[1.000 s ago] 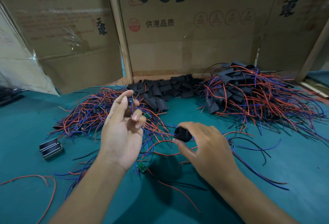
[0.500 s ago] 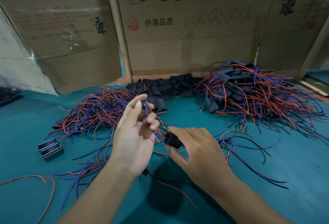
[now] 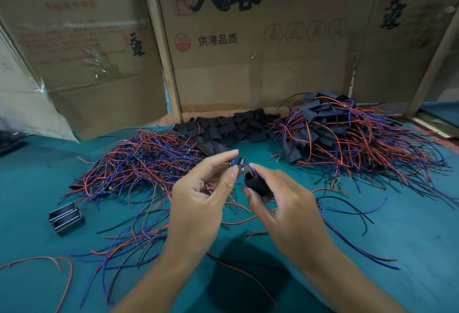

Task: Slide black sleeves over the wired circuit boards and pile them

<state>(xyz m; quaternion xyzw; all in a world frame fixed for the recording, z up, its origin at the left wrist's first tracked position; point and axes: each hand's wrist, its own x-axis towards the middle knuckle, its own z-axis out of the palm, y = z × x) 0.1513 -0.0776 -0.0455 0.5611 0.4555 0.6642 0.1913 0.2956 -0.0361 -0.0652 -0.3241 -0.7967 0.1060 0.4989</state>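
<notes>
One head camera looks forward and down, close above the hands, at the table [image 3: 37, 183] and the cardboard [image 3: 260, 76] behind.

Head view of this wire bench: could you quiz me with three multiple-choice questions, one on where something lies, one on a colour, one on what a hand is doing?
1. Where is the heap of empty sleeves?
A. at the back, between the two wire piles
B. at the near table edge
C. in a box

2. What colour is the table?
A. white
B. teal
C. yellow

3. What is the right hand doing?
A. lying flat on the table
B. pinching a black sleeve
C. holding scissors

Answers:
1 A, the heap lies against the cardboard, with the bare pile to its left and the sleeved pile to its right.
2 B, teal shows all round the piles.
3 B, thumb and fingers grip the sleeve, its opening turned to the board that the left hand pinches.
</notes>
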